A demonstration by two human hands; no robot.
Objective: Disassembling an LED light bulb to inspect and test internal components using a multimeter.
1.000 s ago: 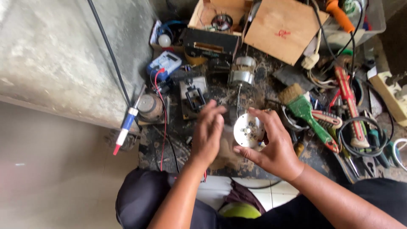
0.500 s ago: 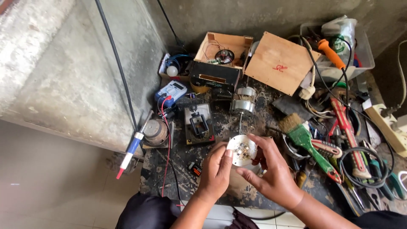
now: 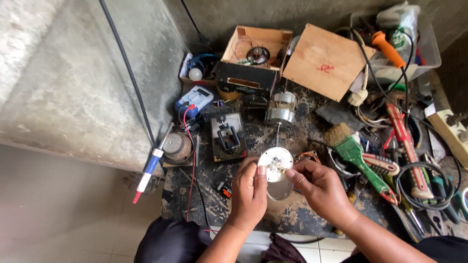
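Holding a round white LED board [image 3: 275, 164] between them, both hands worked low over the cluttered bench [image 3: 292, 214]. Left hand [image 3: 249, 192] pinched the disc's left edge, thumb and fingers closed narrowly on the rim. Right hand [image 3: 319, 187] gripped the right edge, fingertips curled onto the disc face. Disc sat above the front centre of the bench, face up toward the camera, small yellow dots visible on it. Just behind it stood a small motor [image 3: 280, 109] with its shaft pointing toward the disc. A black clamp-like fixture [image 3: 228, 136] lay left of the disc, a blue multimeter [image 3: 194, 100] further back left. A green-handled brush [image 3: 353, 151] lay close on the right. An open wooden box [image 3: 258, 53] stood at the back.
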